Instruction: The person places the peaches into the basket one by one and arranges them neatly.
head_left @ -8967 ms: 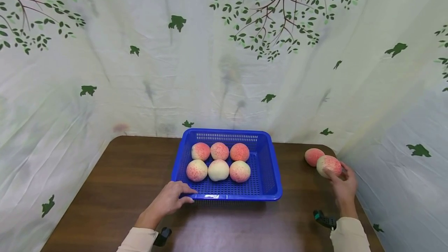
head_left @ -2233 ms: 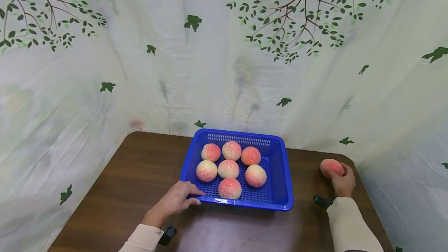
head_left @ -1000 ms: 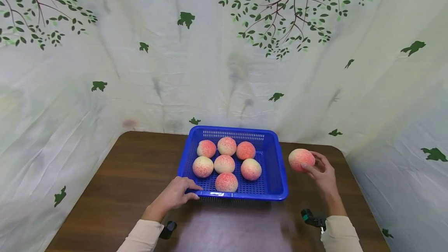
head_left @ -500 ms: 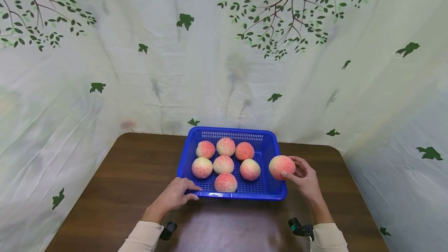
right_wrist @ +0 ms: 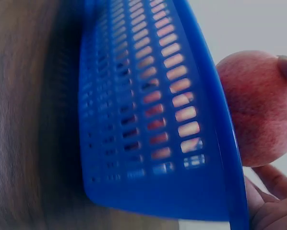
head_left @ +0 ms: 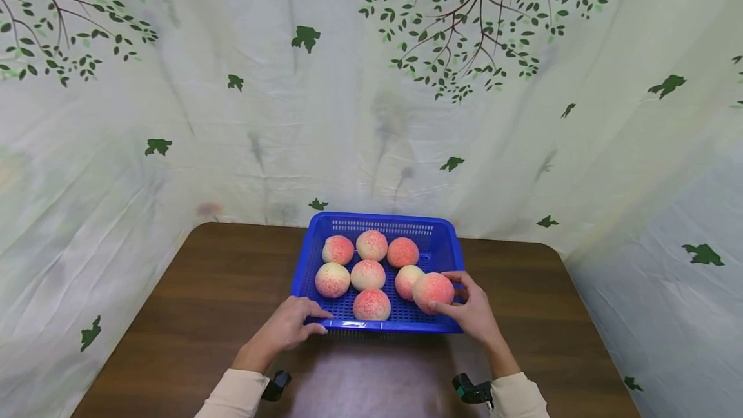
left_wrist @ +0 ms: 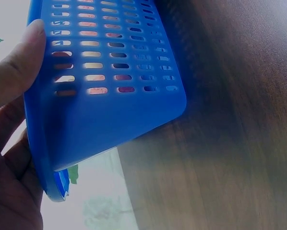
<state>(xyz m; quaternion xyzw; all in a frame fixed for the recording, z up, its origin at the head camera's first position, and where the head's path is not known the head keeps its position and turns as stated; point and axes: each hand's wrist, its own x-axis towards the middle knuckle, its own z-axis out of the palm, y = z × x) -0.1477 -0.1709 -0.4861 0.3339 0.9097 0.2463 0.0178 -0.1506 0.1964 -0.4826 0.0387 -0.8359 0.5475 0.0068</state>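
Observation:
My right hand (head_left: 475, 310) grips a pink peach (head_left: 433, 293) between thumb and fingers, over the right front part of a blue plastic basket (head_left: 377, 326). In the right wrist view the held peach (right_wrist: 258, 108) shows just beyond the basket's rim. Several pink and cream peaches lie inside, among them a pale peach (head_left: 407, 281) partly hidden behind the held one. My left hand (head_left: 290, 326) pinches the rim at the front left corner. In the left wrist view the thumb (left_wrist: 21, 67) lies on the near side of the rim, with fingers on the other side.
The basket stands on a dark brown wooden table (head_left: 232, 289) near its back edge. Behind and to both sides hangs a pale curtain (head_left: 348, 115) printed with leaves and branches. A black wrist device (head_left: 471, 389) sits at my right wrist.
My right hand has picked up the last peach from the table's right side and carried it left over the basket. Since the oldest frame, peaches inside have increased and shifted. My left hand stays at the rim.

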